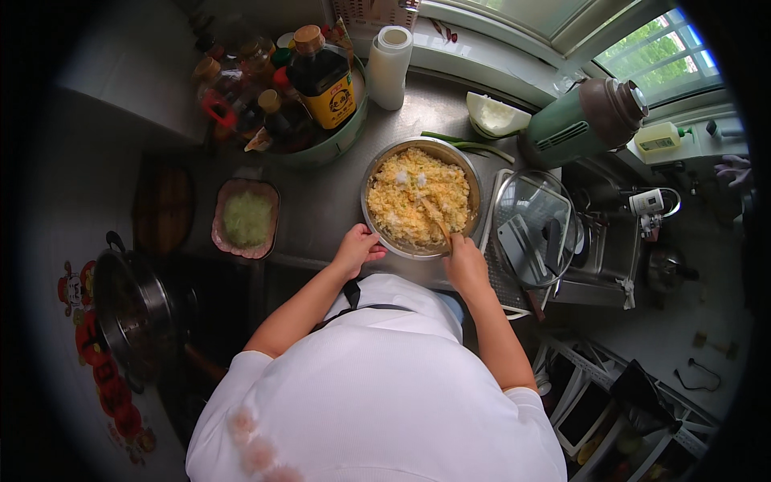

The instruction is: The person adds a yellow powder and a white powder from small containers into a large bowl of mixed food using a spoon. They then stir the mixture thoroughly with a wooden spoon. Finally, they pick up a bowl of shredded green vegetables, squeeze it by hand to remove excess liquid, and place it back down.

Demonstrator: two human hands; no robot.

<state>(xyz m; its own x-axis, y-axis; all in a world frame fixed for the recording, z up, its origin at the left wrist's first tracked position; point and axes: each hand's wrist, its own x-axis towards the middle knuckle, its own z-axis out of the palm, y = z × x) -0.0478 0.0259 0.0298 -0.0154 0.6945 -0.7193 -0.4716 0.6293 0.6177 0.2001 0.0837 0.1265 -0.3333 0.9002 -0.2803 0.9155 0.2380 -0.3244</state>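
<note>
A round metal bowl [476,208] stands on the steel worktop in front of me, filled with a crumbly yellow and white mixture [415,196] that looks like rice with egg. Small white heaps lie on top of the mixture. My left hand [359,248] grips the bowl's rim at the lower left. In my right hand [467,260], at the bowl's lower right edge, is the handle of a wooden spoon or spatula [438,218]; its far end is buried in the mixture. Green onion stalks [482,148] lie just behind the bowl.
Left are a pink dish [274,208] of pale green pieces and a green tub [322,153] of bottles. A plastic roll [390,72], cut white melon [497,114] and green thermos [569,126] stand behind. Right, a glass lid [535,196] covers a cleaver [523,246] beside the sink [617,253].
</note>
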